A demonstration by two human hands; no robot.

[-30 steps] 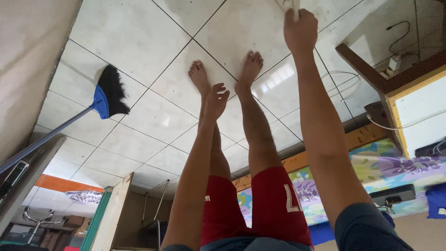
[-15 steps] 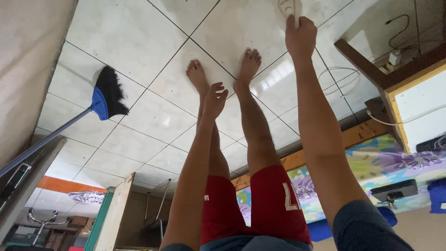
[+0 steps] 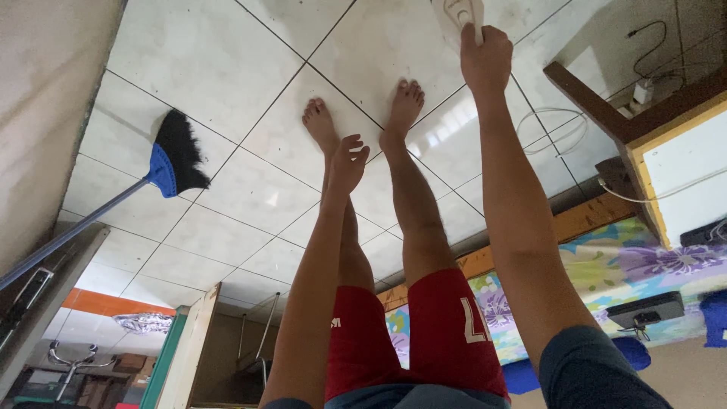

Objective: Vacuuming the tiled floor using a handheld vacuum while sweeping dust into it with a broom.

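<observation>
My right hand [image 3: 485,62] is stretched down to the tiled floor and closed around the handle of a white plastic object [image 3: 459,14]. The top edge of the picture cuts this object off, so its kind is unclear. My left hand [image 3: 348,160] hangs empty in front of my left shin, fingers loosely apart. My two bare feet [image 3: 363,117] stand flat on the white tiles between the two arms. I wear red shorts [image 3: 424,333].
A broom with a blue head and black bristles [image 3: 173,160] leans in from the left wall. At the right stand a wooden table frame [image 3: 606,113], loose white cables [image 3: 556,125] and a bed with a floral sheet [image 3: 606,265].
The view has dipped slightly, so my right hand and the white object show a little lower in the picture. Feet, left hand and broom have stayed put.
</observation>
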